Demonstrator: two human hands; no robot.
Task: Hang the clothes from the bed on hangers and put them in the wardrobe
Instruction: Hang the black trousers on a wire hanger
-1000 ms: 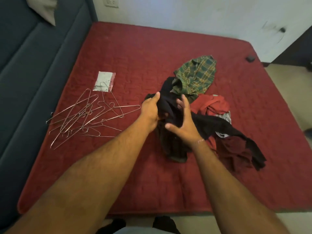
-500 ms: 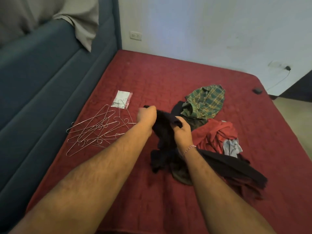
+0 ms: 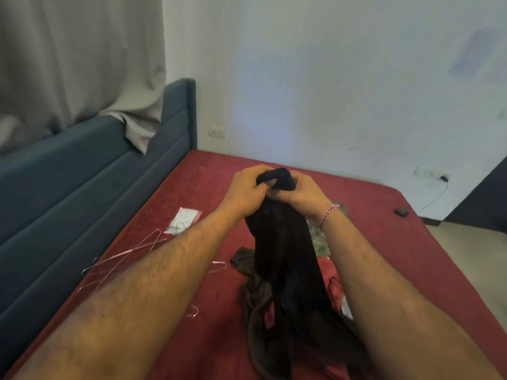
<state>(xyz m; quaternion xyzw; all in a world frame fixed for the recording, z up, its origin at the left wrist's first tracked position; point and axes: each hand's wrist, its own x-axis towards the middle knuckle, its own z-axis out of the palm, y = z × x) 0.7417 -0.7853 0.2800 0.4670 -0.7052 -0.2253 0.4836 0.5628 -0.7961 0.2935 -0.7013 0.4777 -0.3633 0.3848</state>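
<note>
A black garment (image 3: 285, 259) hangs down over the red bed (image 3: 411, 242), lifted by its bunched top end. My left hand (image 3: 247, 190) and my right hand (image 3: 304, 196) both grip that top, close together. Its lower part trails onto the bed among other clothes: a red piece (image 3: 335, 289) and a green plaid piece (image 3: 319, 241) show only in slivers behind my right forearm. Several wire hangers (image 3: 123, 259) lie on the bed to the left, partly hidden by my left forearm.
A small white packet (image 3: 183, 220) lies beyond the hangers. A blue padded headboard (image 3: 82, 193) runs along the left, with a grey curtain (image 3: 82, 64) above it. A small dark object (image 3: 402, 212) sits at the bed's far right edge. The wardrobe is out of view.
Both hands have raised the black garment off the pile and brought its top together. The camera has tilted upward, showing more wall and curtain.
</note>
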